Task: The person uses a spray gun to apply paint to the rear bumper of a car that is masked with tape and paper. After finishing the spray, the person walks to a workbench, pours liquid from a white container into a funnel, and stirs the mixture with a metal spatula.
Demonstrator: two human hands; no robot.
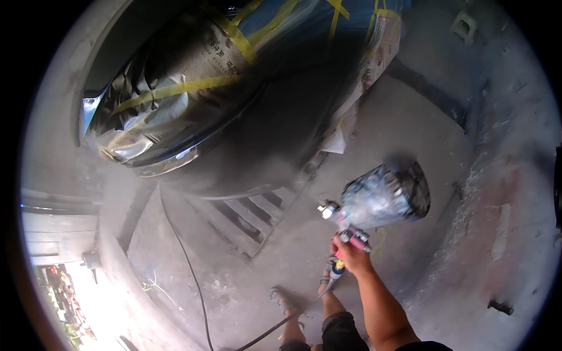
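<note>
Right hand: the right hand (349,254) was closed around the grip of a spray gun (354,237); whether the trigger was pulled could not be told.
Left hand: it was out of sight, so how far open it was, or what it held, could not be told.
Spray gun: its nozzle (326,210) pointed up and to the left; the smeared, see-through cup (377,199) stuck out to the right, its far end dark.
Good spraying: the work seemed to call for a firm wrist, the nozzle square to the panel, a steady gap and smooth, overlapping passes, with the cup kept from tipping too far.
Hose: the dark hose (257,338) ran from the grip down past the legs; slack in it, kept off the feet and the panel, would have helped.
Bumper: the dark grey bumper (263,137), apparently the work piece, lay ahead of the right hand and to its left, apart from the nozzle.
Masking: crinkled sheeting (181,88) held by yellow tape (175,89) covered the part above the bumper, to the left.
Floor: a dusty grey floor (410,126) spread around, with a small black object (500,307) lying at the right.
</note>
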